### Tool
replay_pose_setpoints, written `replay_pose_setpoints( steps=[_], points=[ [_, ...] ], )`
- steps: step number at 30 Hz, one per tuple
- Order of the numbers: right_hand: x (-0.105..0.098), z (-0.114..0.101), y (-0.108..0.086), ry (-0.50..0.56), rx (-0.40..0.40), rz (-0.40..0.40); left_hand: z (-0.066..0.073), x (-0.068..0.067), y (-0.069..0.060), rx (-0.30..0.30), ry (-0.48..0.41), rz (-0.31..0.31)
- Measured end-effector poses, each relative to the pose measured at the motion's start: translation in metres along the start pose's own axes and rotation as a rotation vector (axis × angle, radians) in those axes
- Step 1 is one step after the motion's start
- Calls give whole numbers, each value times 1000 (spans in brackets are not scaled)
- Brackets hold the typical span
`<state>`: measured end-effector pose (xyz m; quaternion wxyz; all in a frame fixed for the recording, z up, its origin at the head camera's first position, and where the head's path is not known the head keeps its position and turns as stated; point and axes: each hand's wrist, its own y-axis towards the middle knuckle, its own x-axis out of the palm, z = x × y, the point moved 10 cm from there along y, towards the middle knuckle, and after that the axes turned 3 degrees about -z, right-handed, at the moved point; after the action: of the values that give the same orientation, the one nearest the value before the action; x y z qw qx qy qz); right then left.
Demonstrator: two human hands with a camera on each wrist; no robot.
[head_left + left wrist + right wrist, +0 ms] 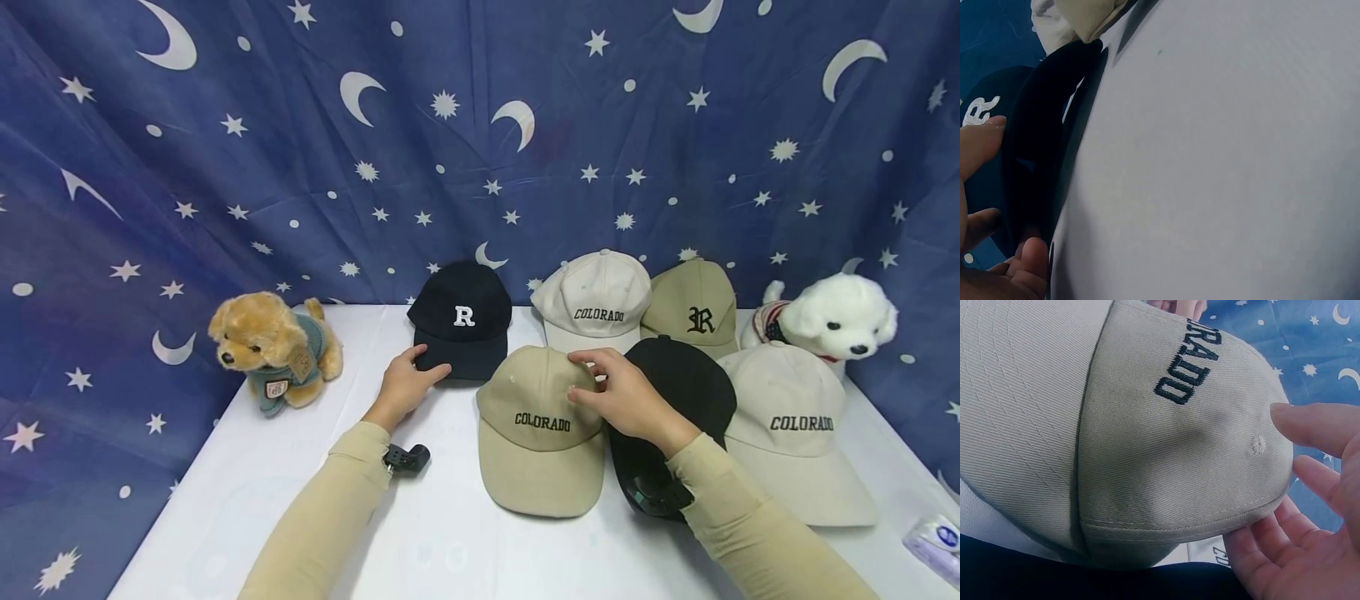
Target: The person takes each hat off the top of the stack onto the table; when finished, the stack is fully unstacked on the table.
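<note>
A dark cap [468,287] with a white R stands at the back of the white table. My left hand [408,385] grips its left side by the brim; in the left wrist view the thumb lies on the front and other fingers curl under the edge. Nearer the front is a khaki cap [536,479] lettered COLORADO, its brim towards me. My right hand [630,396] holds the right side of its crown. The right wrist view has the thumb against the crown [1166,450] and fingers tucked at the lower rim.
Right of the khaki cap are a black cap [682,379], a cream cap [787,396], a white cap [600,287] and a khaki R cap [697,304]. Plush dogs, brown [262,333] and white [840,312], flank them. A small pack [937,542] lies front right.
</note>
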<state>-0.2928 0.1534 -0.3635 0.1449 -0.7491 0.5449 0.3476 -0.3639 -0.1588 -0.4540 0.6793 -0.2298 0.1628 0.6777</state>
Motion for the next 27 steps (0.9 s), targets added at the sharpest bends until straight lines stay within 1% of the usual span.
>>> replay_pose_setpoints(
  steps=[4, 12, 19, 27],
  points=[
    [0, 0, 0, -3, 0, -2, 5, 6, 2, 3, 13, -12],
    [0, 0, 0, -6, 2, 1, 17, 20, 6, 47, 32, -37],
    [0, 0, 0, -2, -1, 1, 30, 32, 5, 91, 53, -71],
    [0, -1, -1, 0, -3, 4, 35, 40, 5, 78, 71, -91]
  ],
)
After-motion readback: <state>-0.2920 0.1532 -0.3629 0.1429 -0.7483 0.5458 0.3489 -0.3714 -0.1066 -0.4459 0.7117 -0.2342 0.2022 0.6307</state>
